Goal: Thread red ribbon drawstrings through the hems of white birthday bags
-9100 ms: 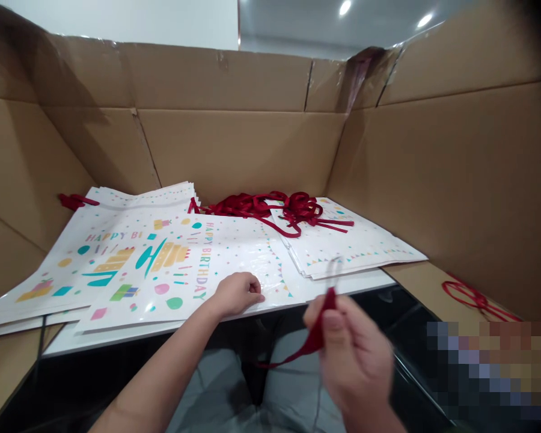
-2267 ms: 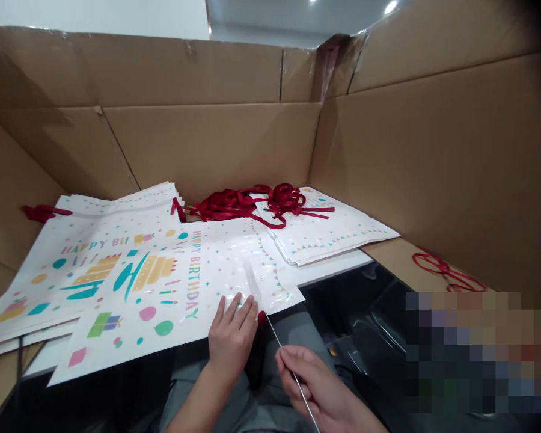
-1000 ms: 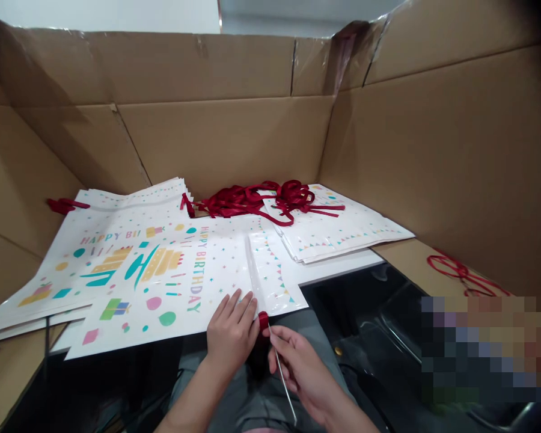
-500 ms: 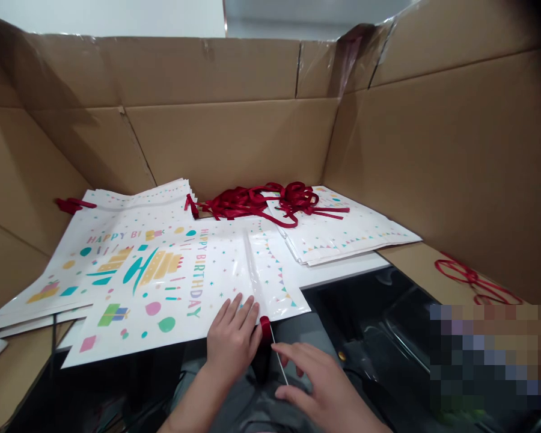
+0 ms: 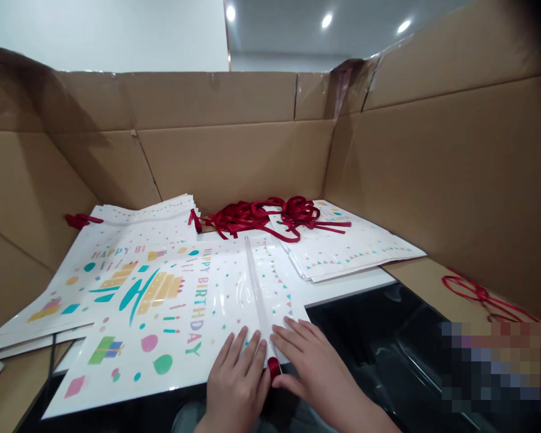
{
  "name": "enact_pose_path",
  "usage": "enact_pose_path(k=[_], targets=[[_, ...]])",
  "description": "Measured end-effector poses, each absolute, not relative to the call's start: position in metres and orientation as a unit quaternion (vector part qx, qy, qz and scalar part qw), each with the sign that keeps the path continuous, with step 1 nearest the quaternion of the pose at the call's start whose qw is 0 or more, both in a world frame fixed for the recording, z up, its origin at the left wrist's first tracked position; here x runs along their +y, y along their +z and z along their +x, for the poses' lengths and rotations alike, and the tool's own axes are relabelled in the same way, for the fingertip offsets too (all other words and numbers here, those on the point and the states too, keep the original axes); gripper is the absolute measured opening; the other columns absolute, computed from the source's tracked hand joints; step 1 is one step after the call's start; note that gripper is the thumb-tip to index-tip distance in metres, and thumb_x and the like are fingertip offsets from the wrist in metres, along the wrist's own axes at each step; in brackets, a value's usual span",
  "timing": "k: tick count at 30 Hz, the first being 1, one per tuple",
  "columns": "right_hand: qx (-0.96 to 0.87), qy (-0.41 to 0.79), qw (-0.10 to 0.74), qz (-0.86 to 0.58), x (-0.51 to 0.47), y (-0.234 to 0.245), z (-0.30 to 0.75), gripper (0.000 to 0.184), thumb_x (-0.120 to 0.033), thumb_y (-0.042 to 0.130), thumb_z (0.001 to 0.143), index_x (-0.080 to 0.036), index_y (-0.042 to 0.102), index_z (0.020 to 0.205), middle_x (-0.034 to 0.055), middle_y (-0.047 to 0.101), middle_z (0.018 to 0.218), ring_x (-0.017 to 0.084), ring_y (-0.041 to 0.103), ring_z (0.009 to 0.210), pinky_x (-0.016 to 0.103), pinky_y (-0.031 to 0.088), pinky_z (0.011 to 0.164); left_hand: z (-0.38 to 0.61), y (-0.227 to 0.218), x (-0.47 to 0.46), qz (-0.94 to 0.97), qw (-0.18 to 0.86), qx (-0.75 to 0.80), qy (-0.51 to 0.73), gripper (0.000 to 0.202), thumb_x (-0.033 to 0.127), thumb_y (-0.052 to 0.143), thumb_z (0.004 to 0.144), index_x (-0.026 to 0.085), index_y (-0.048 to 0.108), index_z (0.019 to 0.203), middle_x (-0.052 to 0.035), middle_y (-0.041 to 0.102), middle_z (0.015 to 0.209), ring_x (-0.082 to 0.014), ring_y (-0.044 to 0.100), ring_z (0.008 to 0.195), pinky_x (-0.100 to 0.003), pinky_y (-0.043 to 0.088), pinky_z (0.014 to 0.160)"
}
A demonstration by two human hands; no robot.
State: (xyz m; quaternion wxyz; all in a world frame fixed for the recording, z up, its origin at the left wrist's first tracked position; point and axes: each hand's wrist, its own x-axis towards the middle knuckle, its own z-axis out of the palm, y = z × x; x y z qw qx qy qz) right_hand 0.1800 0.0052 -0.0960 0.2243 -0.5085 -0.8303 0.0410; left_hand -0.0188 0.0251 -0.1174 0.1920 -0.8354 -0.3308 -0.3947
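Observation:
A white plastic sheet printed with HAPPY BIRTHDAY, a cake and balloons, lies flat before me. A raised seam runs lengthwise near its right side. My left hand rests on the near edge left of the seam, fingers stretched out, thumb beside a dark red ribbon. Just right of the seam, my right hand lies with fingers extended on the sheet and its thumb by the same ribbon. The ribbon's end shows at the seam's near end; the rest is hidden, as is most of the thin white stick.
Tall cardboard walls enclose the back and sides. Stacked printed sheets lie left and right. A heap of dark red ribbons sits at the back. Red cord lies right, beyond black glossy plastic.
My right hand has moved from the white stick below the edge up onto the sheet, fingers now flat. The stick is largely out of sight. The head view has tilted up.

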Motion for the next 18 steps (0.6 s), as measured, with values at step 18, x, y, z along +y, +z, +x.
enact_pose_path(k=[18], targets=[[-0.813,0.158,0.128,-0.545,0.016,-0.063,0.182,0.112,-0.077,0.081,0.052,-0.030,0.048,0.149,0.0111,0.041,0.156,0.045,0.029,0.143,0.061,0.022,0.117,-0.035,-0.122,0.007,-0.829,0.234,-0.278,-0.425,0.020,0.021,0.058,0.092,0.017,0.075,0.101,-0.0032,0.078,0.110,-0.0234,0.072,0.105,-0.036,0.031,0.121]])
